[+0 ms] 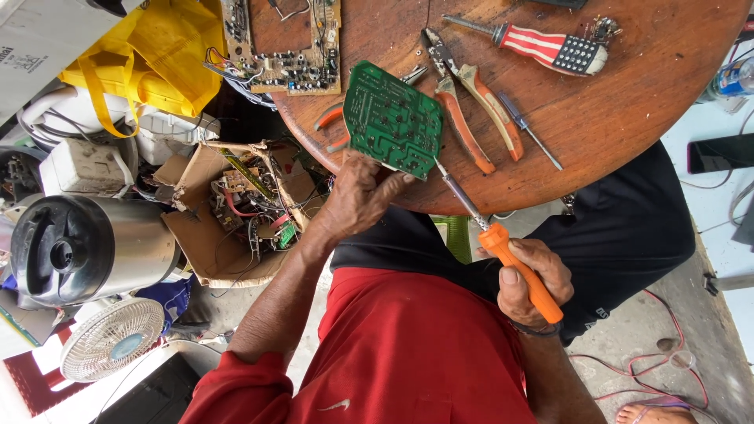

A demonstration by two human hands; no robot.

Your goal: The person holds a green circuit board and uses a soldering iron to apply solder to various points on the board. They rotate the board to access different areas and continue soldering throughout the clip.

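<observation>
Your left hand grips the green circuit board; your right hand clasps the orange soldering iron. The hot tip sits near your thumb, so a slip could burn you.

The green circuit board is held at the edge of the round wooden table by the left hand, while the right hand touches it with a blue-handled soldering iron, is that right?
Not quite: the head view shows the soldering iron has an orange handle, not blue. The rest stands: the left hand holds the green circuit board at the round wooden table's edge, and the right hand holds the iron against it.
</observation>
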